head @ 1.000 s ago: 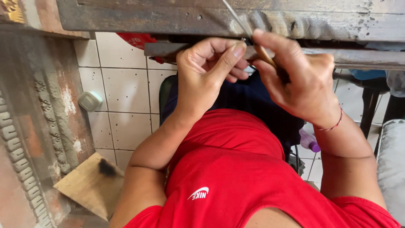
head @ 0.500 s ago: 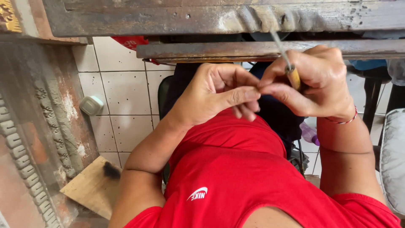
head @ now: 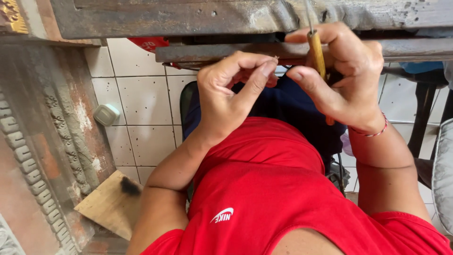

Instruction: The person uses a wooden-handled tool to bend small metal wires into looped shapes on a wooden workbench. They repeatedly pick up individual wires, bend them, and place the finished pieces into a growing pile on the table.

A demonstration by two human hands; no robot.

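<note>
Both hands are up in front of my chest, close under the worn wooden beam [head: 188, 16]. With my right hand [head: 347, 80] I grip a thin tool with a yellow wooden handle [head: 316, 53], fingers wrapped round it, thumb pressing from the left, its metal shaft pointing up toward the beam. My left hand [head: 226, 94] sits just beside it, thumb and forefinger pinched together on something too small to make out, the tips almost touching the right thumb. Below them lie my red shirt [head: 283, 198] and the white tiled floor [head: 141, 104].
</note>
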